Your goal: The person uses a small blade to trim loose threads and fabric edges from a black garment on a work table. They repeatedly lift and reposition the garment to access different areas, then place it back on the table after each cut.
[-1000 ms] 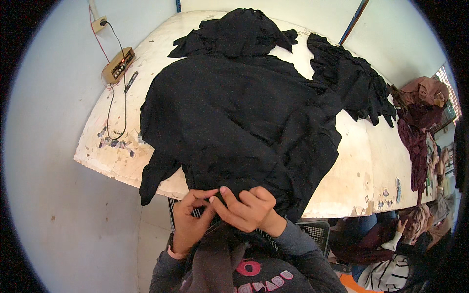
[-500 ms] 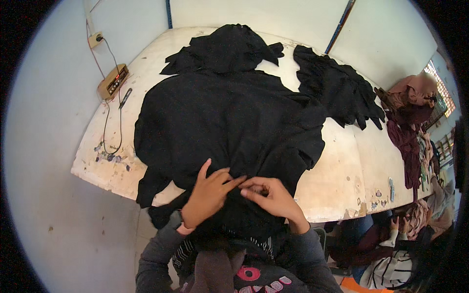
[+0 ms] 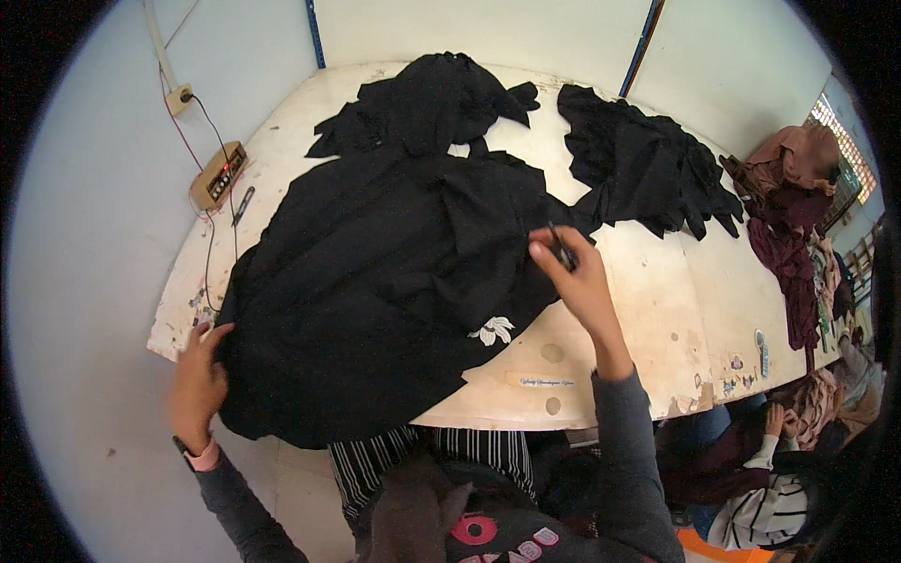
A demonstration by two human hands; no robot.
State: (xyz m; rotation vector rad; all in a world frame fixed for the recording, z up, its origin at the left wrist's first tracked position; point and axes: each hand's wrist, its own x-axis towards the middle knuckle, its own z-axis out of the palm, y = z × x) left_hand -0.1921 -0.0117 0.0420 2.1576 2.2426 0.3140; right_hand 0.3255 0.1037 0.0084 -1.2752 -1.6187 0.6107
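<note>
A large black cloth (image 3: 375, 272), apparently a garment, lies spread over the table in front of me. A white flower-shaped patch (image 3: 493, 330) shows near its lower right edge. At the cloth's left edge is my left hand (image 3: 197, 387), slightly blurred, its fingers closed on the border. My right hand (image 3: 582, 281) hovers over the right side of the cloth, fingers curled round a small dark tool (image 3: 563, 250). Its working end is too small to make out.
More black cloth pieces lie at the back (image 3: 422, 103) and back right (image 3: 648, 164) of the pale table (image 3: 648, 310). A wooden box with a red light (image 3: 219, 175) and a black pen-like object (image 3: 244, 205) lie left. A co-worker (image 3: 760, 507) sits at right near maroon cloth (image 3: 786, 281).
My hands have moved apart from the near middle, left to the cloth's left edge, right up and rightward. The cloth has shifted left and the white flower patch now shows.
</note>
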